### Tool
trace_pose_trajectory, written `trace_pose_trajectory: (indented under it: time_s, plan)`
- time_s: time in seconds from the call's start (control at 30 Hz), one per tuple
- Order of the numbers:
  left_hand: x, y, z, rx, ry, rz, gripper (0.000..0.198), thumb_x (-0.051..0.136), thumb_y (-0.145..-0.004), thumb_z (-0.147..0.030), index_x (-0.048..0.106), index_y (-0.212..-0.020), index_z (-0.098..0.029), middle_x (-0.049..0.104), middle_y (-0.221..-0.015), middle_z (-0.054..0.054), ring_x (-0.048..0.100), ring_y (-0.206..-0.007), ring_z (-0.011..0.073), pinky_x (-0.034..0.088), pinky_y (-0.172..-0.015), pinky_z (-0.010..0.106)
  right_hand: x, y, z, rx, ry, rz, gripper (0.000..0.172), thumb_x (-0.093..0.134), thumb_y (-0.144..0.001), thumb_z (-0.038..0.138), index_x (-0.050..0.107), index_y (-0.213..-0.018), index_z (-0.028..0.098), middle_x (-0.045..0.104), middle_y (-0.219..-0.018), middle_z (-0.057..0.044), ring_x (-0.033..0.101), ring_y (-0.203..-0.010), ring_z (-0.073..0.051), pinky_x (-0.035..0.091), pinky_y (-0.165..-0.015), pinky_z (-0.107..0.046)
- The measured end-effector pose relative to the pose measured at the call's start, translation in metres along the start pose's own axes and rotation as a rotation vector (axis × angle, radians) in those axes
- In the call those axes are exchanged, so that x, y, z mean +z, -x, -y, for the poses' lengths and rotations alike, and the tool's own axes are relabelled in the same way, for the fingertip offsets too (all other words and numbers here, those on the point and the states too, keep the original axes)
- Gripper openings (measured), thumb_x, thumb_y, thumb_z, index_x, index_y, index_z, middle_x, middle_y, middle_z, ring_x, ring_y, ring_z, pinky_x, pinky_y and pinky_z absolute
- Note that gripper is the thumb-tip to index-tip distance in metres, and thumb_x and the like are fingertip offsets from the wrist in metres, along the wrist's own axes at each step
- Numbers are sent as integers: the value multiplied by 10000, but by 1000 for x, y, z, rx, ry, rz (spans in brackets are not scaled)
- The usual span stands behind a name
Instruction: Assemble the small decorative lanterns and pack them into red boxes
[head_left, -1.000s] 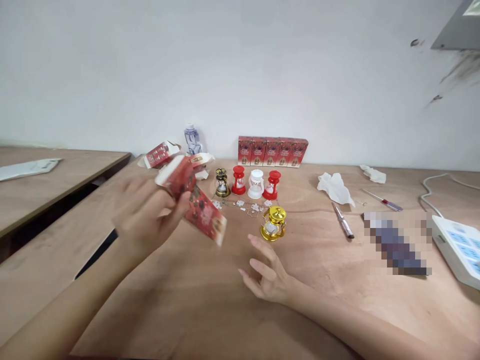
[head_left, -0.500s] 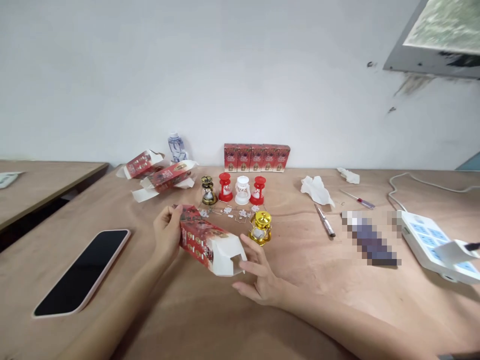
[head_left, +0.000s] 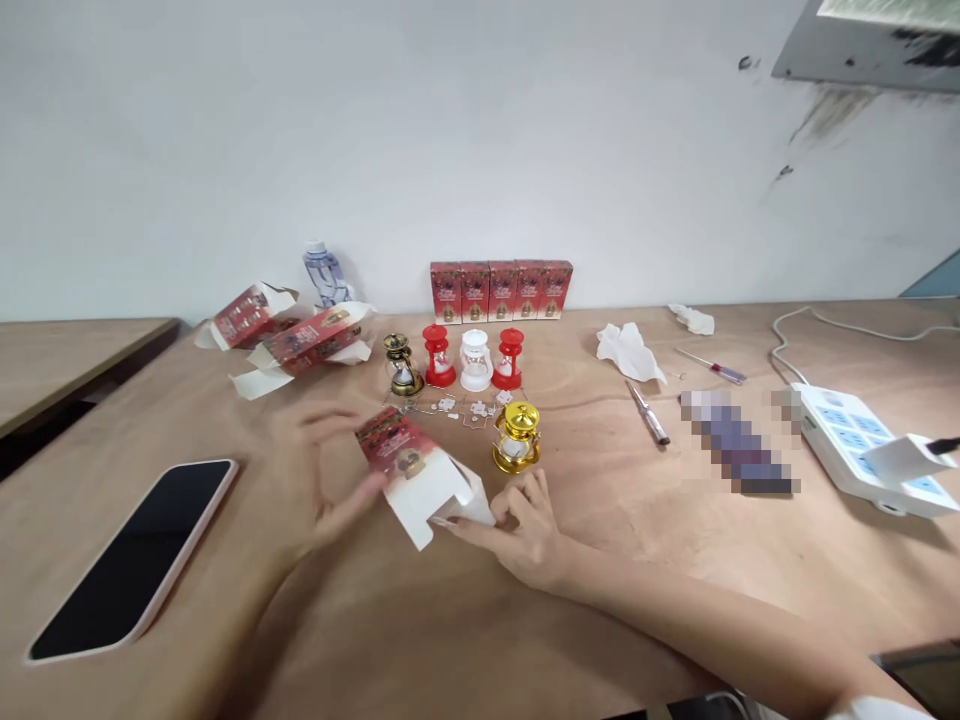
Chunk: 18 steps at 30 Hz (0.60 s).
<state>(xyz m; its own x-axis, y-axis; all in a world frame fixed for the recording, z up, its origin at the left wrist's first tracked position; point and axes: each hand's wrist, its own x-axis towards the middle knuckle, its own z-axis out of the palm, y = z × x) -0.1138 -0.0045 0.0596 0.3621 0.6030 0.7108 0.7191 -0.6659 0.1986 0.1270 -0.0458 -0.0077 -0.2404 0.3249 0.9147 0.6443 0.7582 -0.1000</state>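
A red printed carton with white flaps lies tilted at the middle of the table, its near end open. The thumb and fingers of my right hand grip the flaps at that end. Smeared by motion, my left hand is open beside the carton's left side, thumb and fingers apart. Just beyond my right hand stands a small gold lantern. Behind it are a bronze lantern, a white lantern and two red lanterns, with small metal pieces in front of them.
Several red boxes stand against the wall. Opened cartons and a bottle are at back left, a phone at near left. To the right lie crumpled tissue, a pen-like tool, a screwdriver and a power strip.
My left hand has let go of the carton and opened. The carton has turned to show its lantern-picture face, and my right hand has closed on its flaps. The view has tipped downward.
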Motion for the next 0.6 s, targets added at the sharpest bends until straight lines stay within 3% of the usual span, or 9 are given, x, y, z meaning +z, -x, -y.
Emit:
trace_pose_trajectory:
  time_s: [0.03,0.1,0.17,0.27,0.33,0.43,0.6]
  plan:
    - [-5,-4,-9,137,102,127,387,514,-849,-481,521,-1129,-216,603,-1123,76,558,-1078,288,436,-922,453,0,0,0,-24,0,1,154,703,-808,196,726,-901,317,388,-631,28,369,-665,-122,296,-615,-286]
    - [-13,-13,-25,272,209,332,567,481,-834,-618,495,-1248,-230,615,-1194,91,517,-1186,289,410,-996,460,0,-1,-1,-23,-15,14,125,695,-818,214,729,-877,319,413,-634,24,377,-677,-124,288,-618,-291]
    - [-17,-19,-34,329,195,454,582,557,-826,-559,457,-1308,-249,574,-1294,94,475,-1255,284,378,-1040,474,0,-2,-3,18,-32,43,172,653,-848,193,723,-898,341,436,-652,20,395,-690,-127,304,-632,-291]
    - [-17,-19,-30,344,134,553,530,640,-813,-426,469,-1287,-263,545,-1343,88,489,-1252,267,376,-1046,474,-2,-3,-8,87,-67,94,291,538,-883,101,707,-933,332,477,-718,3,434,-729,-133,349,-662,-287]
    - [-13,-15,-23,339,105,527,392,648,-816,-366,529,-1173,-258,576,-1303,78,530,-1205,252,400,-1019,457,-4,-4,-11,96,-99,128,323,474,-874,54,692,-944,283,523,-783,-17,461,-767,-147,374,-679,-295]
    - [-2,-5,-16,340,102,373,166,615,-843,-329,556,-957,-225,616,-1215,83,577,-1118,234,450,-937,415,-4,-6,-11,84,-174,192,302,435,-842,45,642,-993,207,571,-804,-42,480,-759,-168,391,-667,-308]
    - [14,7,-17,388,66,121,202,636,-832,-351,497,-840,-205,615,-1088,94,602,-921,217,475,-762,388,-3,-10,-8,-8,-265,271,207,463,-846,175,583,-1010,139,579,-722,-44,480,-669,-170,419,-636,-310]
